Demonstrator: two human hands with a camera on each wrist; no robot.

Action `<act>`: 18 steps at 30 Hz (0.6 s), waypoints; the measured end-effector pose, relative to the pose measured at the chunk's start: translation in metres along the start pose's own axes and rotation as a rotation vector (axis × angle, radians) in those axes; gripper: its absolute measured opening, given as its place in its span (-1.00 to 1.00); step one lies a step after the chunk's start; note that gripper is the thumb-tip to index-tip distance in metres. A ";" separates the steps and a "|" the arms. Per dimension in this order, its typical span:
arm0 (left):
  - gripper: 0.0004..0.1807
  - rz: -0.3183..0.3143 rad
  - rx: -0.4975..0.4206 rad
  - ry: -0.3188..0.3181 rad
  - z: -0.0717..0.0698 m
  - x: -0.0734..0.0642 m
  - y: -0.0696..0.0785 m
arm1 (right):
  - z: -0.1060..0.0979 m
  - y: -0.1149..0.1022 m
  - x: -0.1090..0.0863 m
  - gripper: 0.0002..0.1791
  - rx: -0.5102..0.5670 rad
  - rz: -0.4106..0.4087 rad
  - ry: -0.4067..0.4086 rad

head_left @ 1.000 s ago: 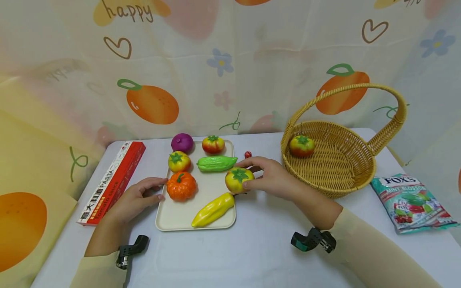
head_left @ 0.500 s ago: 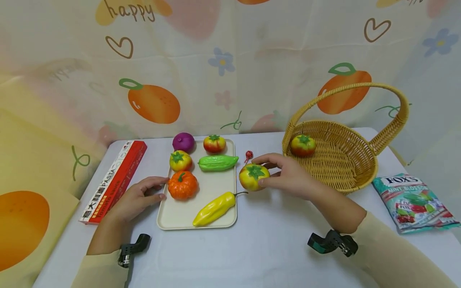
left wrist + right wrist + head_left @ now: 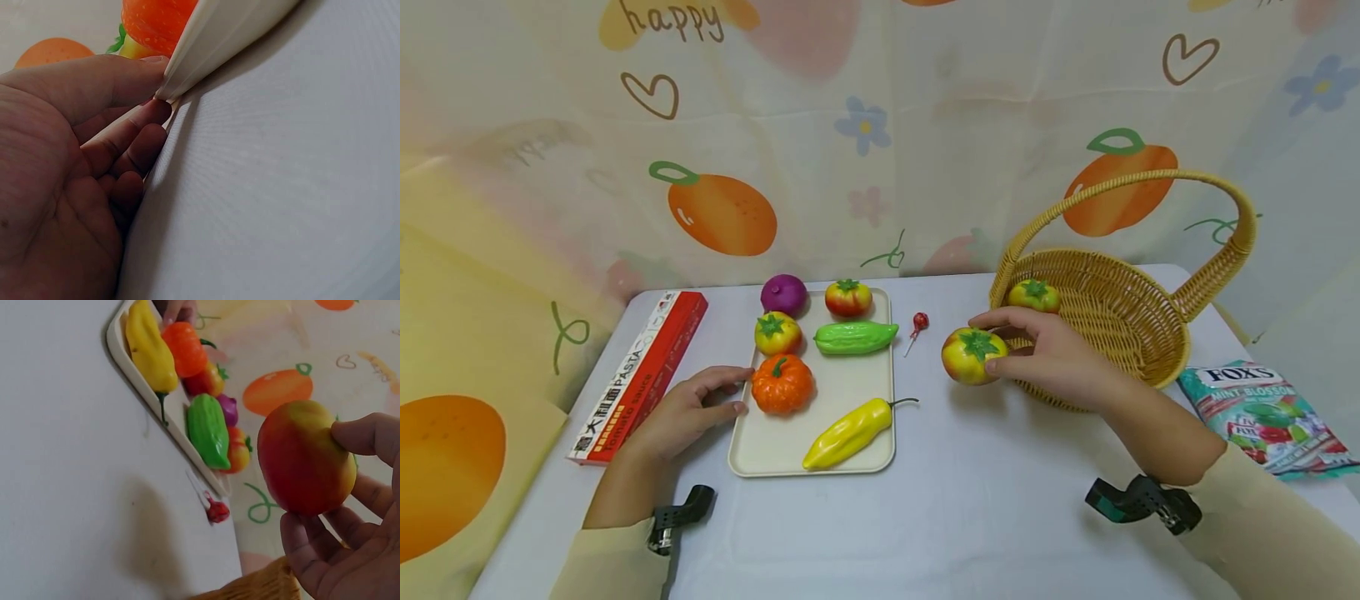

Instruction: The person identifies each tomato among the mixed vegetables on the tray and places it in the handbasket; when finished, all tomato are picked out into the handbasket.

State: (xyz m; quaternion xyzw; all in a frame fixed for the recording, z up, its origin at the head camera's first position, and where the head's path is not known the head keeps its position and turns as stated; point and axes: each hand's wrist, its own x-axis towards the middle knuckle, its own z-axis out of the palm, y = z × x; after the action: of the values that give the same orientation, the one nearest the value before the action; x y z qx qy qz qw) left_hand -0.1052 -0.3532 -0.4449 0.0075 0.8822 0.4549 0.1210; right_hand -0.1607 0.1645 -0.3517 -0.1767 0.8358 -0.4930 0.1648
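Observation:
My right hand [image 3: 1048, 354] holds a toy yellow-red tomato [image 3: 974, 356] with a green leafy top between thumb and fingers, above the table just left of the wicker basket [image 3: 1112, 325]. In the right wrist view that tomato [image 3: 306, 459] hangs over its shadow. My left hand [image 3: 688, 412] pinches the left rim of the cream tray [image 3: 206, 44], thumb on top and fingers below. Lying on the tray are an orange pumpkin [image 3: 782, 384], a yellow pepper [image 3: 847, 435], a green bitter-melon-like vegetable [image 3: 855, 337] and two tomatoes [image 3: 848, 298]. A purple onion [image 3: 784, 295] sits at its far left corner.
Another tomato [image 3: 1034, 295] lies in the basket, partly behind my right hand. A red lollipop [image 3: 919, 323] lies between tray and basket. The red pasta sauce box [image 3: 651, 375] is at the left, a FOX'S candy bag [image 3: 1262, 417] at the right. A patterned cloth hangs behind.
My right hand has carried the tomato rightward from the tray's right edge to beside the basket, uncovering the lollipop and the pepper's stem. My left hand stays at the tray rim.

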 end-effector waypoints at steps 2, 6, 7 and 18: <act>-0.39 0.001 -0.001 0.001 0.000 0.000 0.000 | -0.005 0.000 -0.004 -0.45 0.006 0.010 -0.003; -0.39 0.000 -0.002 0.005 0.001 0.000 -0.001 | -0.014 -0.003 -0.011 -0.45 0.004 0.024 0.000; -0.39 0.001 -0.002 0.006 0.001 0.000 -0.001 | -0.016 -0.003 -0.012 -0.45 0.001 0.031 0.002; -0.39 -0.006 0.006 0.005 0.000 -0.001 0.001 | -0.036 0.011 -0.022 -0.46 0.039 0.038 0.022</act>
State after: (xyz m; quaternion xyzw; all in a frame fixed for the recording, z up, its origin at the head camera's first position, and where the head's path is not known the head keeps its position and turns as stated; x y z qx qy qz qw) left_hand -0.1044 -0.3525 -0.4442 0.0042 0.8840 0.4518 0.1200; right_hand -0.1587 0.2075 -0.3424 -0.1522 0.8309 -0.5080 0.1684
